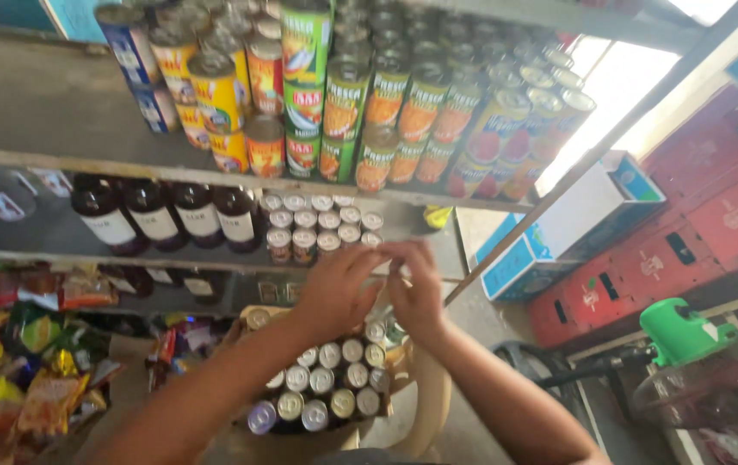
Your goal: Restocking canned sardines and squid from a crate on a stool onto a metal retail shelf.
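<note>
My left hand (339, 288) and my right hand (416, 293) are raised together in front of the middle shelf (59, 258). Their fingertips meet beside a cluster of small silver-topped cans (313, 226) that stand stacked on that shelf. Both hands are blurred, and whether the fingers grip a can is hidden. Below my forearms sits an open cardboard box (253, 314) filled with several rows of the same small cans (334, 387).
Tall green, yellow and blue cans (343, 95) crowd the top shelf. Dark bottles (162, 215) stand left of the small cans. Snack packets (33, 362) fill the lower left. At the right are a white-and-blue carton (575, 224), red crates (696, 232) and a green plastic object (683, 331).
</note>
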